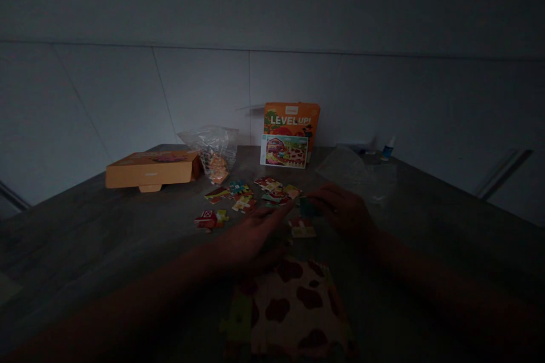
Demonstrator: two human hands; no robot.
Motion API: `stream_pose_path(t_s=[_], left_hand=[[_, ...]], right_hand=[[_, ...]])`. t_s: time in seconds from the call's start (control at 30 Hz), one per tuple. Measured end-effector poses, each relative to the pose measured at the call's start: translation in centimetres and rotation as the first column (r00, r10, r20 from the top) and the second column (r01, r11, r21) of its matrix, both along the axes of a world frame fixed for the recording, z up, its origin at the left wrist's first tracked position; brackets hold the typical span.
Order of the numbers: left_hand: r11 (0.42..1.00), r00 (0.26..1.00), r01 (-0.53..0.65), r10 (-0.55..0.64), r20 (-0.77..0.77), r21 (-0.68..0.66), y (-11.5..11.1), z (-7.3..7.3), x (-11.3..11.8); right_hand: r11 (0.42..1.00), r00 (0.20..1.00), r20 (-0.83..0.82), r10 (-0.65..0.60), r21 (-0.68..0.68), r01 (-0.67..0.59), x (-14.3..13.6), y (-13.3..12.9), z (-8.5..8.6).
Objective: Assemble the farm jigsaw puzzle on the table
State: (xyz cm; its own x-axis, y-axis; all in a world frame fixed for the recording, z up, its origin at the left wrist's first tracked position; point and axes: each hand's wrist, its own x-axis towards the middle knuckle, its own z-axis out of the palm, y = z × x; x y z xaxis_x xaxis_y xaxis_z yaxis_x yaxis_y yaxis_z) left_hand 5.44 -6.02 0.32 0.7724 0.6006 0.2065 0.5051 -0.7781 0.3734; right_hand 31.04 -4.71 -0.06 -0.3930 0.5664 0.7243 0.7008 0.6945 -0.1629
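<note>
My left hand (259, 232) is low over the table with its fingers stretched out beside a pile of loose puzzle pieces (272, 188). My right hand (347, 210) has its fingers bent together at a dark green puzzle piece (307, 207), which it seems to pinch. Just below that lies a red and cream piece (302, 228). Closest to me is a joined section of puzzle (293, 306) showing brown patches on a pale ground, with a green piece at its left edge. Dim light hides much of both hands.
An orange box (153, 173) lies at the left, near a clear bag with orange pieces (217, 164). A picture card (284, 151) leans on an upright orange box (315, 119). Clear plastic (357, 173) and a small bottle (388, 150) are at the right. A red piece (207, 217) lies apart.
</note>
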Motion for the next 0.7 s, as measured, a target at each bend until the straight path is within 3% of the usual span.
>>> stream_pose_path(t_s=[0.1,0.27,0.33,0.47,0.57,0.7], left_hand=[[1.000,1.000,-0.004,0.005,0.019,-0.028,-0.2,0.1,0.0],[0.999,0.994,0.018,-0.024,0.109,0.051,0.0,0.0,-0.1],[0.997,0.989,-0.028,0.017,0.150,0.070,0.3,-0.2,-0.1],[0.993,0.972,-0.082,0.061,0.225,0.082,0.9,-0.6,-0.2],[0.989,0.968,-0.118,0.095,0.233,0.084,1.3,-0.8,-0.1],[0.986,0.968,-0.150,0.133,0.215,0.065,1.4,-0.8,0.1]], right_hand=[[0.997,0.998,-0.023,0.052,0.057,-0.051,-0.4,-0.9,0.4],[0.956,0.955,0.097,0.279,0.068,-0.286,-1.1,-1.7,0.2],[0.958,0.955,0.088,0.282,0.037,-0.286,-1.1,-1.3,-0.1],[0.993,0.993,0.110,0.031,-0.114,-0.018,0.0,0.1,-1.2],[0.954,0.955,0.257,-0.144,-0.219,0.203,1.2,1.3,-2.2],[0.902,0.929,0.327,-0.172,-0.326,0.282,2.1,2.1,-2.9]])
